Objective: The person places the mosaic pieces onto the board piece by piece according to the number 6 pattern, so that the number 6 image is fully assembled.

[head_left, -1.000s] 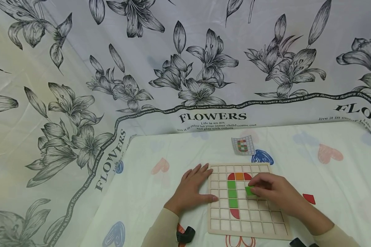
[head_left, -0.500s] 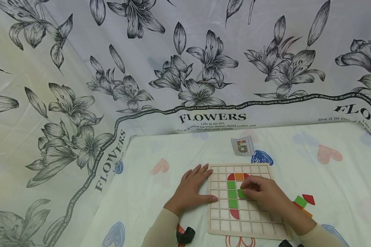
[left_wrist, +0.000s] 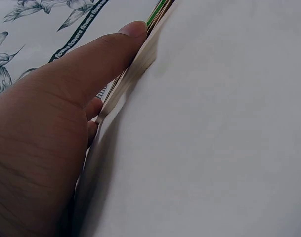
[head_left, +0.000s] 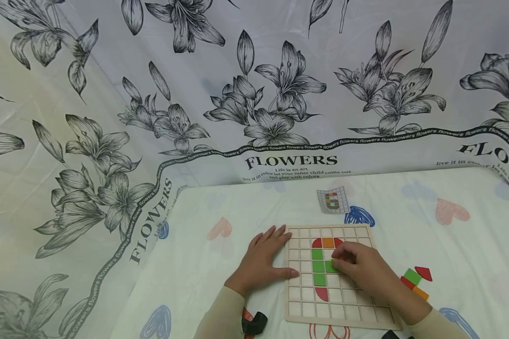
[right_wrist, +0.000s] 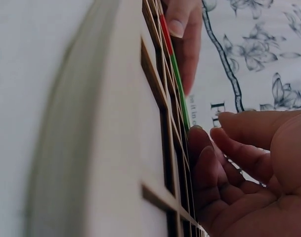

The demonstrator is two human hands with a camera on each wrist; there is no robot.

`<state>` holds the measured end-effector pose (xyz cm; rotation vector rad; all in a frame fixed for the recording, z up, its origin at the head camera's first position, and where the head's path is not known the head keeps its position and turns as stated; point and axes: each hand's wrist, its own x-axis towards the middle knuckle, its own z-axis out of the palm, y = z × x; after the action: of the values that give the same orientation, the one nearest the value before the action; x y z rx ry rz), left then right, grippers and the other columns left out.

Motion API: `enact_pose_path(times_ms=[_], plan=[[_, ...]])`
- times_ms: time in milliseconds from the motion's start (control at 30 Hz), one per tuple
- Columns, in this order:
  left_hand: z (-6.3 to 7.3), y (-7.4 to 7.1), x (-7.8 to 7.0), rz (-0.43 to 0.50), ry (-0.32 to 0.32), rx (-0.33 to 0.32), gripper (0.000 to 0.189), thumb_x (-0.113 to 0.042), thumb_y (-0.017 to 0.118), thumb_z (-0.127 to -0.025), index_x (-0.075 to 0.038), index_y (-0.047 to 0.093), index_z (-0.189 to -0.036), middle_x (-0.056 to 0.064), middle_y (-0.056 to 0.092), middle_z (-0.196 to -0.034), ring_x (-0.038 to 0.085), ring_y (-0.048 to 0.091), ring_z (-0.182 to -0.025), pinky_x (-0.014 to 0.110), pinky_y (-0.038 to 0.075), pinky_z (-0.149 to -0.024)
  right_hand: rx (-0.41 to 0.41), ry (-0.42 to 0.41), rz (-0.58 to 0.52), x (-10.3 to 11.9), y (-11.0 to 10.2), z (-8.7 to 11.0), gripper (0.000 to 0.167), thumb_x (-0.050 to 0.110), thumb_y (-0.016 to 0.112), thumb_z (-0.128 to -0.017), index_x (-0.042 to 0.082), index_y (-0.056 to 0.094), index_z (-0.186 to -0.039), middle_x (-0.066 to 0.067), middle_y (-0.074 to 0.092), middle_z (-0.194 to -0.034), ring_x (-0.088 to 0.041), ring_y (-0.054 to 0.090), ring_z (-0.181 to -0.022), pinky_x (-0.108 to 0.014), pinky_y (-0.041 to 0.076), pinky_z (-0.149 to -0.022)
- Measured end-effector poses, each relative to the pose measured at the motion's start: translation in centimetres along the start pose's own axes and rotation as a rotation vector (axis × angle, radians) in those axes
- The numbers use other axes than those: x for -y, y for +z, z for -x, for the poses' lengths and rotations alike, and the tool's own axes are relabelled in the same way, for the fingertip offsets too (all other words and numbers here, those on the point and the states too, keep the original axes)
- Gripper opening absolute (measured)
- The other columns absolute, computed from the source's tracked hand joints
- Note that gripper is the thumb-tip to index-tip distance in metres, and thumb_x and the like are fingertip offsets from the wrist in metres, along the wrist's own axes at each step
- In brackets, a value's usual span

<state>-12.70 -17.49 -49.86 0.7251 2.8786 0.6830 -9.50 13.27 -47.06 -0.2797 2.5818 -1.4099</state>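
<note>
A wooden grid board [head_left: 301,308] lies on the table, seen edge-on in both wrist views. My left hand [head_left: 258,259] rests at its left edge, fingers spread and thumb tip over the frame. My right hand [head_left: 362,266] pinches a green square tile [head_left: 330,266] between thumb and fingers. That tile sits low on the grid, right beside the middle tile of a green column [head_left: 318,266]. Above the column run a red quarter-round tile [head_left: 317,243], an orange square [head_left: 328,242] and another red tile, partly covered by my fingers. A red quarter-round [head_left: 322,294] lies below the column.
Right of the board lie loose tiles: a red one [head_left: 423,273], a green one [head_left: 412,277], another red one and an orange one [head_left: 420,293]. A small pattern card [head_left: 332,200] is behind the board. A flower-printed cloth [head_left: 284,117] hangs at the back.
My right hand has moved left and slightly down with the green tile, bringing it beside the green column. The loose tiles at right have come into sight. My left hand stays put.
</note>
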Motion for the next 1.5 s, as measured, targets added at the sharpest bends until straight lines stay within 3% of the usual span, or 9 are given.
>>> enact_pose_path(times_ms=[333,900,1133,1267,1500], plan=[[-0.1,0.1,0.0,-0.011,-0.009,0.008,0.101,-0.083,0.068,-0.087,-0.035,0.039,-0.171,-0.018,0.022,-0.176,0.011,0.009,-0.164,0.055,0.012,-0.13,-0.018,0.024,-0.013,0.2,-0.1,0.0,0.006,0.02,0.077,-0.104,0.016,0.077,-0.109,0.006,0.07,-0.1,-0.018,0.06,-0.09,-0.03,0.054,-0.077],[-0.1,0.1,0.0,0.001,-0.013,0.011,0.101,-0.083,0.068,-0.087,-0.035,0.039,-0.171,-0.018,0.022,-0.177,0.011,0.008,-0.164,0.054,0.011,-0.13,0.002,-0.038,-0.12,0.1,-0.7,0.3,0.014,0.021,0.077,-0.104,0.011,0.075,-0.114,0.002,0.07,-0.098,-0.021,0.063,-0.087,-0.028,0.055,-0.075],[0.0,0.1,0.1,-0.003,-0.003,-0.001,0.101,-0.083,0.068,-0.087,-0.034,0.039,-0.171,-0.018,0.023,-0.177,0.012,0.009,-0.164,0.053,0.011,-0.13,0.027,-0.13,-0.147,0.0,-1.5,0.5,0.022,0.026,0.075,-0.106,0.01,0.074,-0.121,0.003,0.073,-0.106,-0.019,0.067,-0.092,-0.029,0.059,-0.08],[0.0,0.1,0.2,-0.002,0.004,0.0,0.101,-0.083,0.067,-0.088,-0.034,0.039,-0.171,-0.017,0.022,-0.177,0.013,0.01,-0.164,0.054,0.012,-0.13,0.042,-0.215,-0.181,-0.2,-1.9,0.7,0.022,0.024,0.07,-0.109,0.008,0.073,-0.124,-0.002,0.074,-0.112,-0.018,0.069,-0.096,-0.03,0.059,-0.083],[0.0,0.0,0.1,0.007,0.004,0.006,0.101,-0.083,0.066,-0.088,-0.033,0.039,-0.171,-0.017,0.023,-0.177,0.012,0.009,-0.164,0.054,0.011,-0.13,0.055,-0.283,-0.259,-1.0,-2.4,1.0,0.023,0.015,0.06,-0.113,0.003,0.069,-0.131,-0.013,0.07,-0.123,-0.023,0.068,-0.101,-0.033,0.06,-0.079]])
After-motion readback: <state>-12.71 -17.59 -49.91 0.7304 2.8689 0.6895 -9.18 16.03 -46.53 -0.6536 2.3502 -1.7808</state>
